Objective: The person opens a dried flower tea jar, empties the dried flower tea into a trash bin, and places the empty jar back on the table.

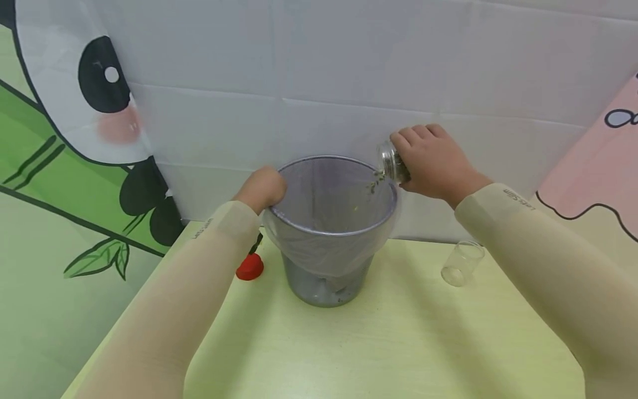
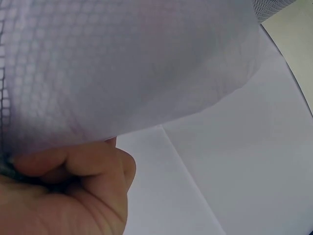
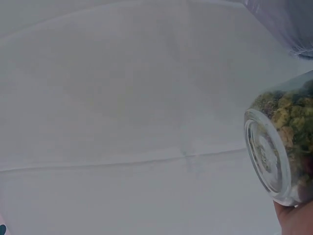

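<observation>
My right hand (image 1: 433, 160) grips a clear glass jar (image 1: 387, 160), tipped with its mouth over the right rim of a grey mesh wastebasket (image 1: 324, 291). Dried flower bits (image 1: 375, 183) fall from the mouth into the basket. In the right wrist view the jar's round base (image 3: 266, 154) faces the camera, and yellow, green and brown dried flowers (image 3: 293, 120) fill much of its visible part. At the basket's left rim, my left hand (image 1: 261, 189) holds on with curled fingers. A thin translucent bag (image 1: 319, 252) lines the basket and hangs over its outside.
An empty clear glass (image 1: 462, 265) stands on the pale yellow table (image 1: 319, 354) to the right. Left of the basket lies a red object (image 1: 250, 267) with a dark green part, partly behind my left sleeve. A white cloth (image 1: 214, 122) with cartoon prints hangs close behind.
</observation>
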{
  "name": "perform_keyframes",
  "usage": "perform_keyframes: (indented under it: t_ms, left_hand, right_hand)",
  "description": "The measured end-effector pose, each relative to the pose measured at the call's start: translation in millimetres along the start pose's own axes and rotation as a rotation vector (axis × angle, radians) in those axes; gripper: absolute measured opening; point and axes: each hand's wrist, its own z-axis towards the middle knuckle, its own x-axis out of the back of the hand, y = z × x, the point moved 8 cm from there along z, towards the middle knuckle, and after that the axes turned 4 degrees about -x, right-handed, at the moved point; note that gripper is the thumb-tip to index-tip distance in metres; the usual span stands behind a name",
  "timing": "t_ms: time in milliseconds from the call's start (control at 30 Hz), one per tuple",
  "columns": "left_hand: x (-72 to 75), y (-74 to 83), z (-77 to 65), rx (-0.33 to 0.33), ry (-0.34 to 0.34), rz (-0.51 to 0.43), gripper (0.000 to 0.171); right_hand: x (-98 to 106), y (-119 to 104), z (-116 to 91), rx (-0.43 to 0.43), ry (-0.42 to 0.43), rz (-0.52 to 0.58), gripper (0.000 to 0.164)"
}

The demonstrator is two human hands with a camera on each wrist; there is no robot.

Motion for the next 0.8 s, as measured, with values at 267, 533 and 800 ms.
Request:
perform_keyframes:
  t_ms: [267, 533, 800]
  left_hand:
    - [-0.5, -3.6, 0.4, 0.007, 0.003, -0.01, 0.041]
    - [-2.0, -0.9, 1.0, -0.009, -0.013, 0.046, 0.044]
    - [0.3, -2.6, -0.8, 0.016, -0.027, -0.006, 0.045]
  right_hand:
    - [0, -7, -2, 0.071, 0.018, -0.057, 0.075]
    - [0, -13, 3, 0.132, 0.05, -0.099, 0.079]
    - [3, -20, 9, 0.174, 0.068, -0.141, 0.079]
